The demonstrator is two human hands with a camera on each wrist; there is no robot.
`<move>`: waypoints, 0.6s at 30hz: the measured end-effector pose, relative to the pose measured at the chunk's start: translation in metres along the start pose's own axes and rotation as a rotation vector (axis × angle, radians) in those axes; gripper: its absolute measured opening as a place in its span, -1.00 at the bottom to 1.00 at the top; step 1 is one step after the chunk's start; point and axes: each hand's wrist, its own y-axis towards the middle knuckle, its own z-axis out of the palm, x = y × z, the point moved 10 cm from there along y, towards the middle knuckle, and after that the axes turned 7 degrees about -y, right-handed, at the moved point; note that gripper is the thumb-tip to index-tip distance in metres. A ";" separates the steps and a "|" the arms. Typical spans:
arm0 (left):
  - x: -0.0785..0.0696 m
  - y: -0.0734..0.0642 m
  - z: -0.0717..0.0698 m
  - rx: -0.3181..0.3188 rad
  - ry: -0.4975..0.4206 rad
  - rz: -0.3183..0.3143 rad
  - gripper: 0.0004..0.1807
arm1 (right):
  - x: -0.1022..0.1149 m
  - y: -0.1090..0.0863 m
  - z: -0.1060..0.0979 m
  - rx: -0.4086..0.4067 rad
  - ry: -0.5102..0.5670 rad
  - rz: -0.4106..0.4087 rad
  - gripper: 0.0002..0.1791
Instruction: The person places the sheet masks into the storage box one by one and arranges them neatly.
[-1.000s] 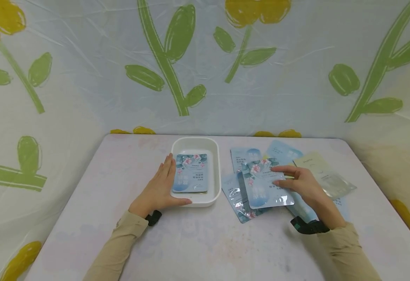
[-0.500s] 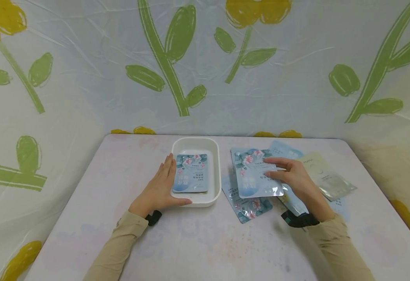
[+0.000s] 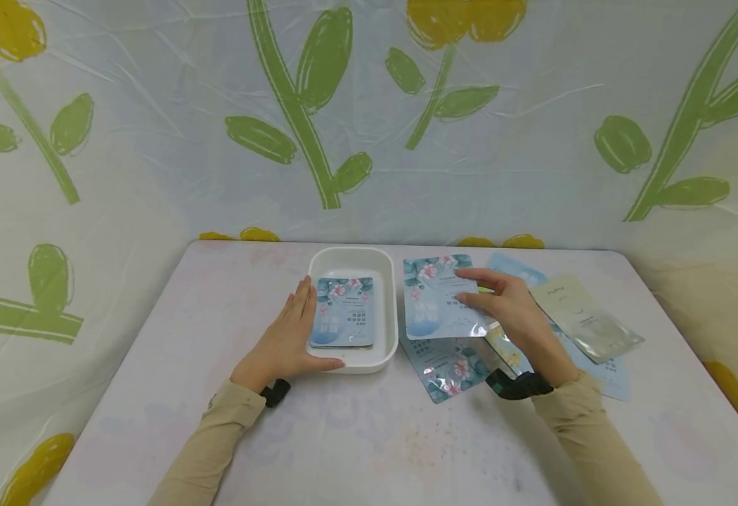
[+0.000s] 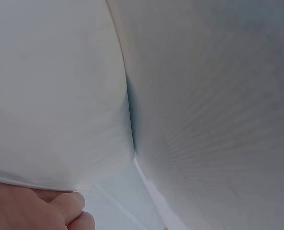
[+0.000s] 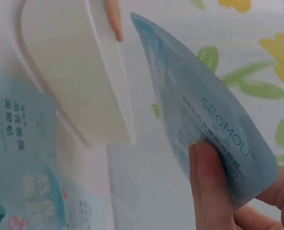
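My right hand pinches a blue floral face mask packet by its right side and holds it raised over other packets. In the right wrist view the lettered back of this packet shows, with fingers against it. The white plastic tray stands left of it, with a matching floral packet lying flat inside, seemingly on at least one more. My left hand rests against the tray's left side, fingers straight and thumb along the front rim. In the left wrist view its fingertips touch the rim.
Beneath and beside the right hand lie several loose packets: a floral one in front, blue ones, and a pale yellow and silver one to the right. A flower-patterned curtain borders the back of the white table.
My right hand has carried the floral packet left and away from me, off the pile and close to the tray's right rim. My left hand and the tray stay put.
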 end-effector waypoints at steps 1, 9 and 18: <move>0.000 0.000 0.000 0.002 -0.002 -0.002 0.58 | 0.002 0.001 0.002 0.002 0.011 -0.007 -0.38; 0.000 0.000 0.001 -0.006 -0.009 -0.001 0.59 | 0.016 0.014 0.017 -0.007 0.035 -0.061 -0.44; 0.000 0.000 0.001 -0.009 -0.014 0.001 0.58 | 0.029 0.028 0.039 0.039 0.058 -0.070 -0.44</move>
